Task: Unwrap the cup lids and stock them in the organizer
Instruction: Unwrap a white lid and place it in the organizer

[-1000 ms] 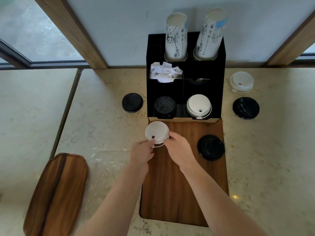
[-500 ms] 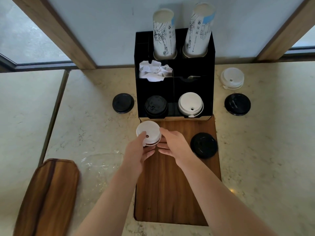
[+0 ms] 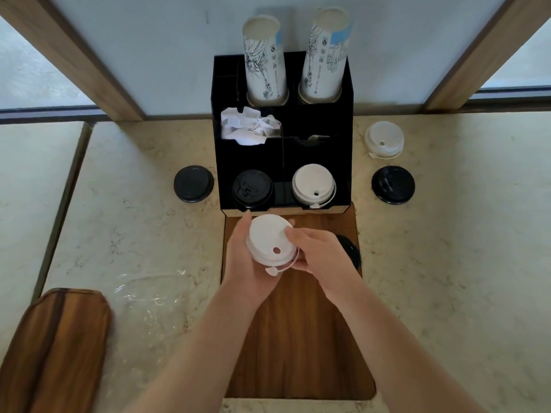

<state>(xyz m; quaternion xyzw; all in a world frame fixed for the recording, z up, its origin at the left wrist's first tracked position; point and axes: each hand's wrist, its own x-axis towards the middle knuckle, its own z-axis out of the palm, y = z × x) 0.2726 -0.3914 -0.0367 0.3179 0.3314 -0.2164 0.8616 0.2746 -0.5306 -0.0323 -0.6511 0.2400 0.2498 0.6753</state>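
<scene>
- Lifted and tipped toward the camera since a moment ago, the white lid stack (image 3: 269,242) now sits higher in both hands, with the sip hole facing up and the small tab hanging at its near edge.
- Left hand (image 3: 246,263) cups the stack from the left and beneath, fingers closed on it.
- Right hand (image 3: 319,253) clamps the stack's right side — thumb pressed on the top rim, fingers curled under.
- Just beyond the hands stands the black organizer (image 3: 283,156); its front left slot holds black lids (image 3: 252,189), its front right slot white lids (image 3: 313,184).
- Behind the right hand, half hidden, a black lid (image 3: 350,251) lies on the wooden board (image 3: 298,347).
- Near the left forearm, clear wrap (image 3: 152,296) lies on the marble counter (image 3: 134,234).
- Farther out — a black lid pile (image 3: 193,183) left of the organizer, another black pile (image 3: 393,184) and a white pile (image 3: 384,139) to its right.
</scene>
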